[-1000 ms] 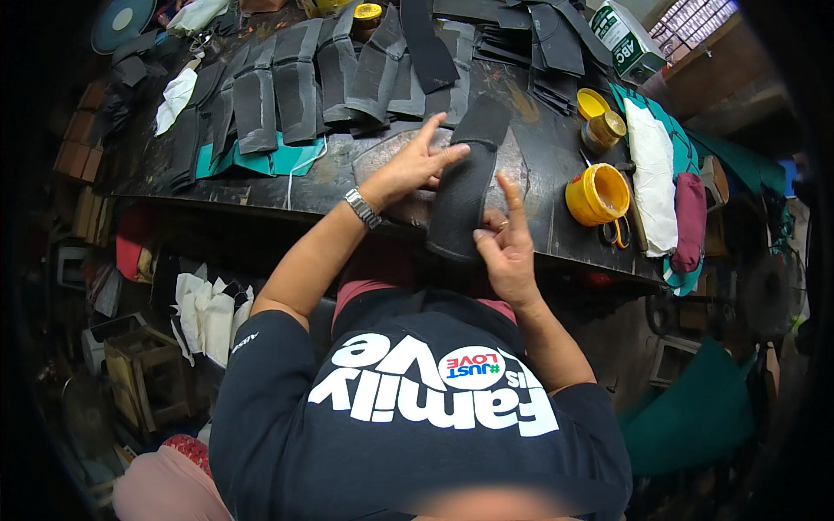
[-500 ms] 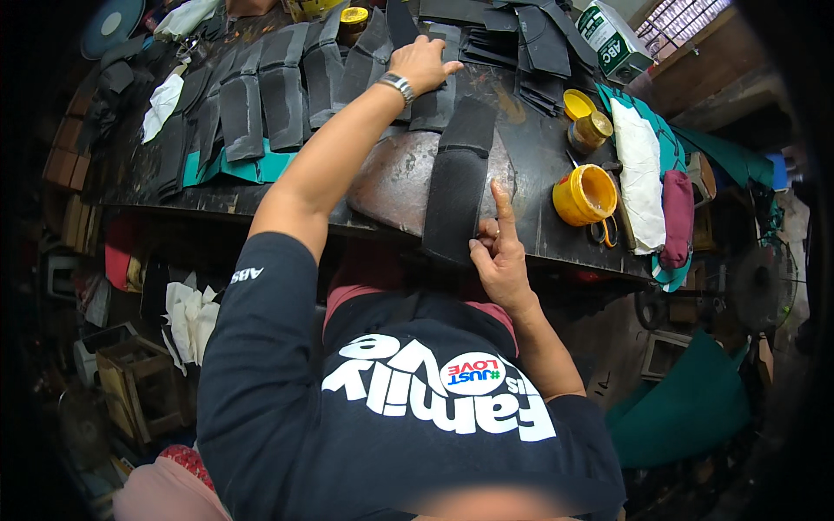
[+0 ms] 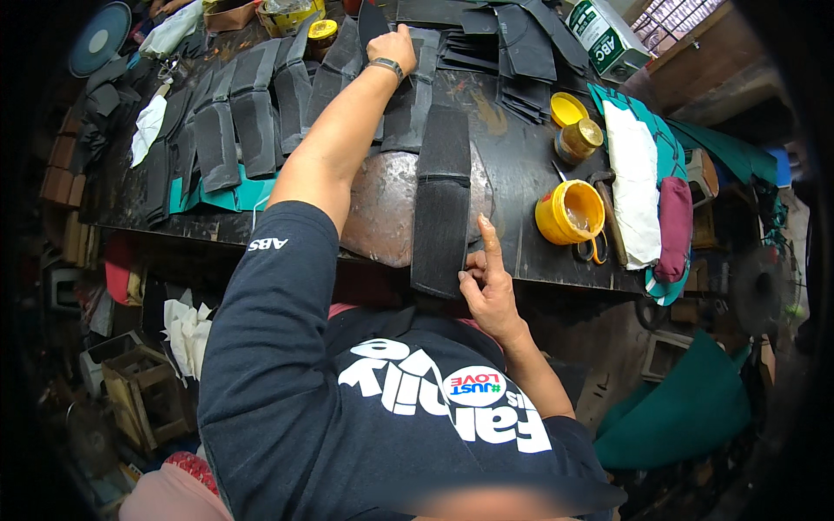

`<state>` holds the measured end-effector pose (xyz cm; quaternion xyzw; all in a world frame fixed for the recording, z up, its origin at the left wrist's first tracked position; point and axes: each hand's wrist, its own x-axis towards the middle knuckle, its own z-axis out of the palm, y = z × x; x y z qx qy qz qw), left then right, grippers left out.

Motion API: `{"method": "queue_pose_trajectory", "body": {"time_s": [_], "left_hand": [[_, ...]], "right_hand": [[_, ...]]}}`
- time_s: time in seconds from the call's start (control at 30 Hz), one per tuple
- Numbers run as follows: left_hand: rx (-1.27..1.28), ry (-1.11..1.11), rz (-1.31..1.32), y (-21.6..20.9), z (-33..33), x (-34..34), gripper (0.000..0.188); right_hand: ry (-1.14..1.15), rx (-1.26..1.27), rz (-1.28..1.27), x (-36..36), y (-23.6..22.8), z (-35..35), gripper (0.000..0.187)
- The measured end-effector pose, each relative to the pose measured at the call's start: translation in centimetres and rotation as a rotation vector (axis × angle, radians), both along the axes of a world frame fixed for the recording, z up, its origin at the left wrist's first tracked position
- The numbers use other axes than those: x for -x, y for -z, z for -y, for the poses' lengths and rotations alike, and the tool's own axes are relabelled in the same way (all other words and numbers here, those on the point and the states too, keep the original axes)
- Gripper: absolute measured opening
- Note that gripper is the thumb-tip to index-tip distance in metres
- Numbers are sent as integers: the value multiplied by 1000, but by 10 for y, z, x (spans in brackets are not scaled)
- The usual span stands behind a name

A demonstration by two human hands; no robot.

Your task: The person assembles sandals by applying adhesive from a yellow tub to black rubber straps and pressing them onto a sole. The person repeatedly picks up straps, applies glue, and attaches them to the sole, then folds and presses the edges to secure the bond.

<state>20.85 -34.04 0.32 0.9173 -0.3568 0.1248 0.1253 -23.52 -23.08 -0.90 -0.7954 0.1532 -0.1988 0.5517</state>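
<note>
A long black panel (image 3: 440, 230), creased across its upper part, lies over a worn, rounded slab (image 3: 378, 217) and overhangs the table's near edge. At its lower right edge, my right hand (image 3: 493, 291) pinches the panel with thumb and curled fingers, the index finger pointing away. My left hand (image 3: 391, 52) reaches far across the table with its fingers curled in. A dark black strip (image 3: 373, 23) rises beside those fingers and appears to be in their grip; the fingertips are partly hidden. Several black panels with grey-smeared edges (image 3: 252, 130) lie overlapped left of my left arm.
A yellow tub (image 3: 569, 213) with orange-handled scissors (image 3: 599, 250) beside it stands at the right, near a smeared jar (image 3: 578, 141) and a yellow lid (image 3: 568, 108). White cloth (image 3: 634, 182) and a maroon roll (image 3: 673, 227) line the right edge. Stacked black pieces (image 3: 526, 52) lie at the back.
The whole view has shifted, so the table's things sit a little further left. My left hand's spread fingers have curled in. My right hand stays at the panel's edge.
</note>
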Motion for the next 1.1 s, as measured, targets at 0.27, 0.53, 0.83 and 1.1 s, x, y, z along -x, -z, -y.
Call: {"method": "queue_pose_trajectory", "body": {"time_s": [0.27, 0.53, 0.83, 1.1], "left_hand": [[507, 25, -132, -19, -60, -16, 52], [585, -13, -162, -2, -151, -30, 39], [545, 63, -176, 6, -147, -18, 43], [596, 204, -214, -1, -135, -7, 50]], "right_hand": [[2, -20, -6, -2, 5, 3, 90], [4, -17, -18, -6, 3, 2, 89], [292, 514, 73, -19, -29, 18, 83], [156, 388, 308, -142, -68, 56, 73]]}}
